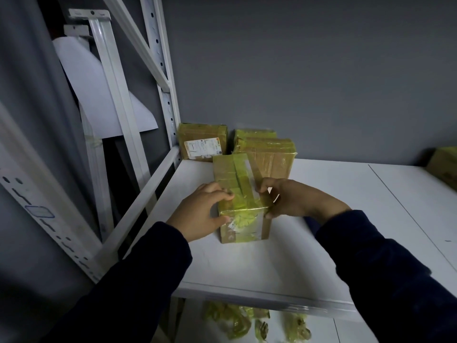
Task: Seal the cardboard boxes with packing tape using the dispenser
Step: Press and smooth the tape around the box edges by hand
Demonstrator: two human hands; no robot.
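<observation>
A small cardboard box point(237, 184) wrapped in yellow-green tape stands on the white shelf point(321, 219) in front of me. My left hand point(200, 214) holds its near left corner, fingers curled over the top and thumb against the front face. My right hand point(294, 199) pinches the box's right edge near the top corner, thumb low on the side. No tape dispenser is in view.
Behind the box sit a labelled taped box point(202, 142) and two stacked taped boxes point(267, 152). Another carton point(445, 164) shows at the far right edge. White shelf uprights point(163, 78) rise at the left. Crumpled yellow tape scraps point(237, 323) lie on the lower shelf.
</observation>
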